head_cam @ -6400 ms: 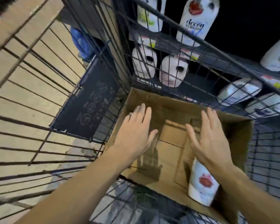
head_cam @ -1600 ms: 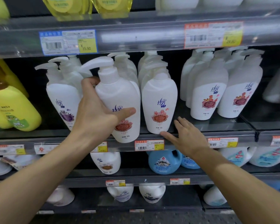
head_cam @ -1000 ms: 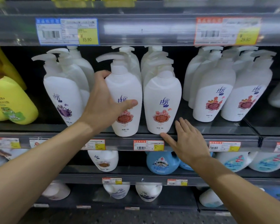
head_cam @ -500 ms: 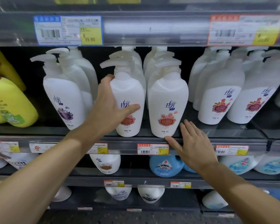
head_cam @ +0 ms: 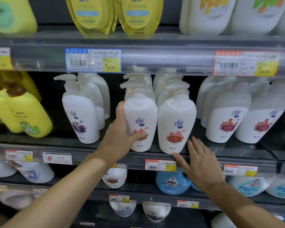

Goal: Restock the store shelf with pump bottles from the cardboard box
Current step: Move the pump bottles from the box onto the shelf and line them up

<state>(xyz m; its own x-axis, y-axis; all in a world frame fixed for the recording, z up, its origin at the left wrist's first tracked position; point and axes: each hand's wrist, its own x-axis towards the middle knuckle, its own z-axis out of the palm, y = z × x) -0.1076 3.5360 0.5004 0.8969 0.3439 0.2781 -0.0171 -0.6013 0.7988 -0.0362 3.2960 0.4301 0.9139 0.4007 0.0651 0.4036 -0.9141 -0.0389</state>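
My left hand (head_cam: 122, 134) grips a white pump bottle (head_cam: 141, 116) with a pink flower label, standing upright at the front of the middle shelf (head_cam: 105, 156). Just to its right stands a matching white pump bottle (head_cam: 176, 125); my right hand (head_cam: 199, 163) lies flat with straight fingers beside its base, thumb against the shelf's front edge. More white pump bottles are lined up behind both. The cardboard box is out of view.
White pump bottles with purple labels (head_cam: 80, 112) stand left, red-labelled ones (head_cam: 227, 116) right. Yellow bottles (head_cam: 23, 112) fill the far left and the upper shelf (head_cam: 155, 60). Blue and white bottles (head_cam: 169, 181) sit on lower shelves. Price tags line the shelf edges.
My left hand has pushed the gripped bottle back onto the shelf in line with its neighbour. The right hand has stayed by the neighbouring bottle's base. The view has moved closer.
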